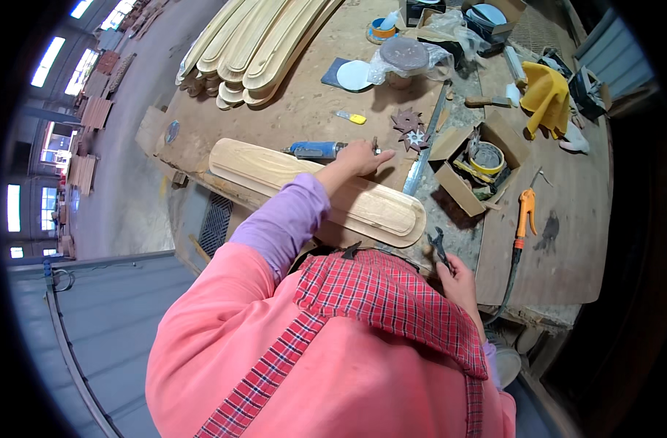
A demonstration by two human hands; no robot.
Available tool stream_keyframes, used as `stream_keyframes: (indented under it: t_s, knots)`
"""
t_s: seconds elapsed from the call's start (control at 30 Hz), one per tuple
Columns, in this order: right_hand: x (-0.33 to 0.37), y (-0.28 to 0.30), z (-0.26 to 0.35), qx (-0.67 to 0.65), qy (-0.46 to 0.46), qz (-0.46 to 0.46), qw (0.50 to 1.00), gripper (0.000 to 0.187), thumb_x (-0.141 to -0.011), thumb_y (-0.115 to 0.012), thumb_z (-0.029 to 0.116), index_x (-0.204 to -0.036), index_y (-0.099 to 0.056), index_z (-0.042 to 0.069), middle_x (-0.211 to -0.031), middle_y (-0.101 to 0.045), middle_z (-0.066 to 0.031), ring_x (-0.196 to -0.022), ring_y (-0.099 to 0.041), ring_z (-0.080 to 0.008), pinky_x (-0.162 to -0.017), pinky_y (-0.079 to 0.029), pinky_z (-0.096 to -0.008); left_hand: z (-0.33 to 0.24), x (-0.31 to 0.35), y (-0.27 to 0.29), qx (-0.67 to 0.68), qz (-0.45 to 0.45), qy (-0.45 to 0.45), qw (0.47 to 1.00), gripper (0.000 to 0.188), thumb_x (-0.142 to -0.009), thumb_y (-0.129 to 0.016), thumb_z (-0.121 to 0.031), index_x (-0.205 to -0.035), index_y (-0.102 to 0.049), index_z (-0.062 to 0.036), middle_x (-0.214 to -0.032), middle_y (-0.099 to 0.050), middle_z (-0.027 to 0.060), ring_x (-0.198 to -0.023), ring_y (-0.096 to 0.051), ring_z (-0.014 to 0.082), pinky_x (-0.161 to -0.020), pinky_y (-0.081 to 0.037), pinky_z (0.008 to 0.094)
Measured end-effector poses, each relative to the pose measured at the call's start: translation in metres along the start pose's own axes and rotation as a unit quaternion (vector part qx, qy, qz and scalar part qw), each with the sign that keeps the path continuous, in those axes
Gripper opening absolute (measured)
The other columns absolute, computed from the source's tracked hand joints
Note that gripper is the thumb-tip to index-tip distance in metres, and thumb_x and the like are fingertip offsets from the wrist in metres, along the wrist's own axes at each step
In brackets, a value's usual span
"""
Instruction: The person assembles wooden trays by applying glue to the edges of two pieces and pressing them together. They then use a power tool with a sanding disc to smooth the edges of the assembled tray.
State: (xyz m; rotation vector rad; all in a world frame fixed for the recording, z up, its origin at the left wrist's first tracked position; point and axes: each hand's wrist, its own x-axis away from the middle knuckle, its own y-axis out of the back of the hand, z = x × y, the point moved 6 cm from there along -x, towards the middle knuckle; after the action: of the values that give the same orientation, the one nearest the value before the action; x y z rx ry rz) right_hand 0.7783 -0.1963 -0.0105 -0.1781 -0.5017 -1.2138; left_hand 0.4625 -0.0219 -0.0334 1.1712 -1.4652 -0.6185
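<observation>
Head view: my right hand (461,281) is nearest, fingers clamped on small dark pliers (438,244). Further out my left hand (359,158) rests fingers-together on the blue cylindrical power tool (317,150), just past the long pale carved wooden panel (315,191). Panel's shaped; sanding looks unstarted, I'd guess
</observation>
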Motion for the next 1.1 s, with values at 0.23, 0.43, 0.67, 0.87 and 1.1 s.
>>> stream_keyframes:
  t_s: [0.23,0.43,0.67,0.87,1.1]
  knots:
    - [0.015,-0.039,0.074,0.120,0.016,-0.073,0.990,0.038,-0.092,-0.053,0.014,-0.126,-0.053,-0.002,-0.110,-0.065,-0.0209,-0.095,-0.064,-0.0246,-0.085,-0.046,-0.0307,0.018,0.002,0.002,0.249,0.128,0.043,0.959,0.067,-0.094,-0.031,-0.056,-0.120,-0.056,0.0000,-0.115,-0.060,0.0231,-0.099,-0.061,0.0353,-0.086,-0.048,0.0437]
    - [-0.007,-0.115,0.159,0.141,0.212,-0.105,0.961,0.035,-0.091,-0.056,0.012,-0.124,-0.057,0.004,-0.101,-0.061,-0.0148,-0.089,-0.059,-0.0213,-0.077,-0.045,-0.0296,0.058,0.077,0.085,0.535,0.025,-0.085,0.840,0.068,-0.098,-0.024,-0.056,-0.113,-0.060,-0.0010,-0.097,-0.066,0.0118,-0.080,-0.063,0.0212,-0.070,-0.052,0.0328]
    - [-0.029,-0.226,0.219,0.201,0.367,-0.104,0.902,0.034,-0.087,-0.061,0.005,-0.122,-0.060,0.005,-0.080,-0.058,-0.0117,-0.067,-0.053,-0.0197,-0.063,-0.043,-0.0277,0.115,0.115,0.099,0.638,-0.065,-0.194,0.743,0.068,-0.100,-0.019,-0.052,-0.117,-0.057,0.0025,-0.102,-0.066,0.0101,-0.093,-0.062,0.0175,-0.088,-0.048,0.0309]
    - [-0.014,-0.271,0.250,0.202,0.373,-0.145,0.894,0.036,-0.083,-0.060,-0.002,-0.118,-0.061,0.004,-0.091,-0.062,-0.0189,-0.081,-0.062,-0.0340,-0.073,-0.050,-0.0369,0.129,0.149,0.135,0.600,-0.112,-0.265,0.746,0.070,-0.100,-0.015,-0.053,-0.112,-0.058,0.0007,-0.096,-0.063,0.0064,-0.085,-0.057,0.0135,-0.082,-0.047,0.0291]
    - [0.030,-0.272,0.274,0.331,0.360,-0.144,0.860,0.046,-0.080,-0.061,-0.003,-0.124,-0.058,0.009,-0.085,-0.058,-0.0144,-0.073,-0.061,-0.0311,-0.065,-0.050,-0.0383,0.128,0.186,0.151,0.521,-0.108,-0.314,0.787,0.064,-0.101,-0.017,-0.052,-0.115,-0.057,-0.0030,-0.084,-0.056,-0.0012,-0.068,-0.045,0.0070,-0.058,-0.038,0.0220]
